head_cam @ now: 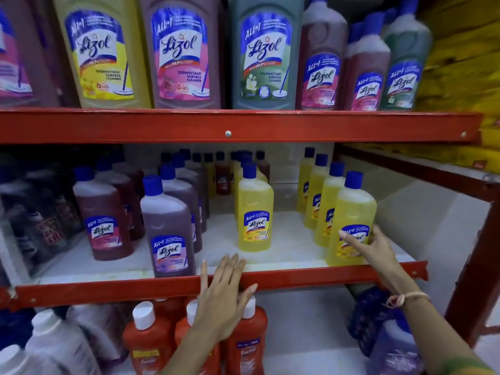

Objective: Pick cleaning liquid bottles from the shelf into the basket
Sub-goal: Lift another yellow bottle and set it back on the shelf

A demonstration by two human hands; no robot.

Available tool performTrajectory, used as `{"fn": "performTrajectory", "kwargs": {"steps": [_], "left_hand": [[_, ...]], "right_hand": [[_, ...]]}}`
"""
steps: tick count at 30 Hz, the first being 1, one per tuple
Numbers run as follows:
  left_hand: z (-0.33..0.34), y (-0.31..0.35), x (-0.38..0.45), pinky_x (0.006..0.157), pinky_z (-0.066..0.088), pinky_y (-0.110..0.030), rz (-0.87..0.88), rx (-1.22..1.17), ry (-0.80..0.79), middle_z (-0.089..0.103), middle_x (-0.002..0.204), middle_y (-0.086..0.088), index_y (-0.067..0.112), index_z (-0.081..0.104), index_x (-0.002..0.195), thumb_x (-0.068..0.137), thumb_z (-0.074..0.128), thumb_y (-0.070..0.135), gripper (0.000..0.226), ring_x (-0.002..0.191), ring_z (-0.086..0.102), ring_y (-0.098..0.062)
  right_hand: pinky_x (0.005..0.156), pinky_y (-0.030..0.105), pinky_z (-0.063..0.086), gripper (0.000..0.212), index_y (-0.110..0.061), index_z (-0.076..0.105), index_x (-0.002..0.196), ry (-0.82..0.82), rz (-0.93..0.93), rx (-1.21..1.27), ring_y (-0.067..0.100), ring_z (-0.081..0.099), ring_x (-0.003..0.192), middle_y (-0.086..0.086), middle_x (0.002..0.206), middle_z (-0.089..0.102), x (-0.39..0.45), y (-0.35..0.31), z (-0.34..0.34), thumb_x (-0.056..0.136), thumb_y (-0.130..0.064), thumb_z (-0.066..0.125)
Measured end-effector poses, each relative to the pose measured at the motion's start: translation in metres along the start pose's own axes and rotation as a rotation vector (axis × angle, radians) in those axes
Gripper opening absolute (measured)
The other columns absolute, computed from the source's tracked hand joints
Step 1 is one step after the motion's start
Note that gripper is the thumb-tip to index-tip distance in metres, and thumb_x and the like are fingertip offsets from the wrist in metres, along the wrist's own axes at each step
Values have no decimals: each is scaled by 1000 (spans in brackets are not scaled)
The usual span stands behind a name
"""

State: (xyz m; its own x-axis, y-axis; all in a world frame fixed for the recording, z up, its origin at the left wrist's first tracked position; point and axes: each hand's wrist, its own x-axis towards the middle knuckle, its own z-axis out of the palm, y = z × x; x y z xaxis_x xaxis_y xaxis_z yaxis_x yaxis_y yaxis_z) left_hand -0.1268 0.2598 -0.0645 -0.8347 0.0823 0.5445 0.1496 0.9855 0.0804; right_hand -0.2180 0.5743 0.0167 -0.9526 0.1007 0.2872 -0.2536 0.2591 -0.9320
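Observation:
On the middle shelf stand yellow Lizol bottles with blue caps. My right hand wraps its fingers around the front yellow bottle of a row at the right; the bottle still stands upright on the shelf. A second yellow bottle stands alone at the middle. My left hand is open with fingers spread, lying flat over the red front rail below that bottle and holding nothing. A blue mesh basket hangs under my right forearm, with a purple bottle in it.
Purple bottle and maroon bottle rows fill the left of the middle shelf. Large Lizol bottles line the upper shelf. Orange bottles with white caps stand on the lower shelf. A red upright post is at the right.

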Motion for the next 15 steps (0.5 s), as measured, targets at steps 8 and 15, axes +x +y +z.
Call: {"fn": "performTrajectory", "kwargs": {"steps": [8,15], "left_hand": [[3,-3,-3,112,1,-51,21,30,-20,42,147,2,25,30,144,93,29,59,60,136,34,-16],[-1,-2,-4,111,3,-49,27,8,-24,46,144,2,26,34,142,93,28,59,60,134,39,-16]], "right_hand": [[65,47,62,73,-25,47,115,173,-79,86,31,70,90,10,107,67,-3,-10,28,56,-41,85],[85,50,38,72,-19,44,121,527,-420,-477,30,48,103,11,110,55,-31,-40,57,64,-42,81]]}}
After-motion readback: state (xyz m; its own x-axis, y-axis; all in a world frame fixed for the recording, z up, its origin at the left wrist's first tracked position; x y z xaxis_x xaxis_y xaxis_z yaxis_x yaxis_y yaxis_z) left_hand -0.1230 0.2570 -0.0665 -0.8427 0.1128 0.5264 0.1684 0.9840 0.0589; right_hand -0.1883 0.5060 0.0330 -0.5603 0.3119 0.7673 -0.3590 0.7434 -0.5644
